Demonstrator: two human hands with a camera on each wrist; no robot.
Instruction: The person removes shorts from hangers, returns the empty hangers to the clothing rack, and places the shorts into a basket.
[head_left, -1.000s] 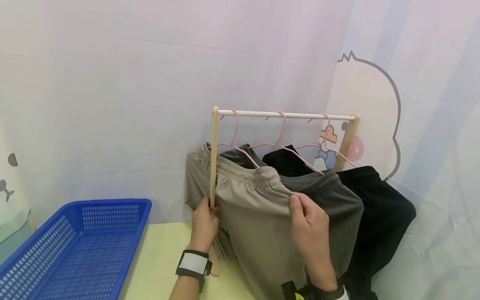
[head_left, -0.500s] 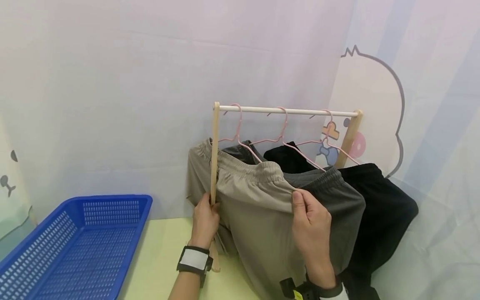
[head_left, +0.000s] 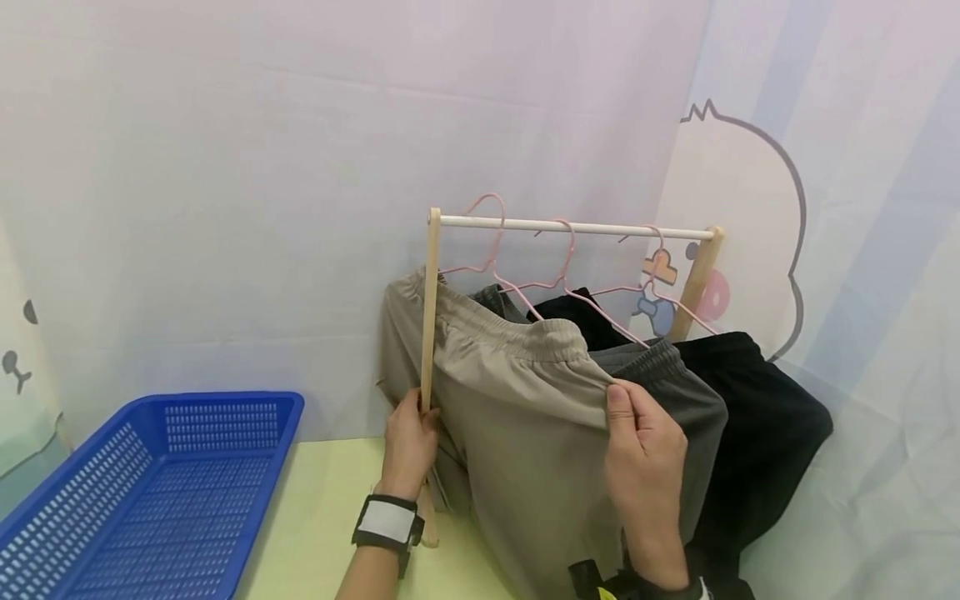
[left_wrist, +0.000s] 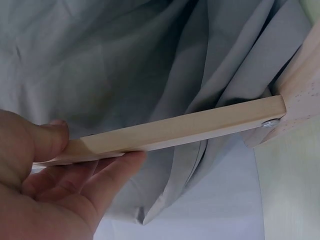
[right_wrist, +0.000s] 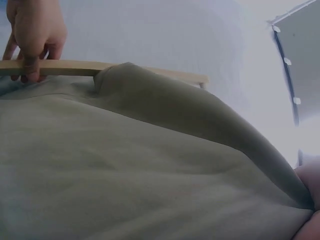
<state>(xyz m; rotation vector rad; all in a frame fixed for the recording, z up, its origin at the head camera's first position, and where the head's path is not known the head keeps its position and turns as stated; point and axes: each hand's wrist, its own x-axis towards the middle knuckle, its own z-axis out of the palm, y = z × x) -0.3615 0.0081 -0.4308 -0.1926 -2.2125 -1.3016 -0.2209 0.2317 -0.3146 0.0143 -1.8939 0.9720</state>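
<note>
My right hand (head_left: 648, 458) pinches the upper side of a pair of beige elastic-waist pants (head_left: 525, 417), thumb on top of the cloth. Inside their waistband sits a pink hanger (head_left: 497, 246), its hook arching above the white rail (head_left: 611, 229) of a small clothes rack. Whether the hook touches the rail I cannot tell. My left hand (head_left: 408, 450) holds the rack's near wooden post (head_left: 430, 317). The left wrist view shows the thumb and fingers on either side of that post (left_wrist: 200, 125). In the right wrist view the beige cloth (right_wrist: 125, 165) fills most of the frame.
Dark grey pants (head_left: 690, 417) and black pants (head_left: 772, 417) hang behind on pink hangers. A blue perforated basket (head_left: 288, 442) stands at the left on the pale yellow table (head_left: 330, 475). A white curtain (head_left: 225, 208) closes off the back.
The beige pants and their hanger have risen and shifted right with my right hand, so the hook now stands higher above the rail. My left hand keeps its grip on the post.
</note>
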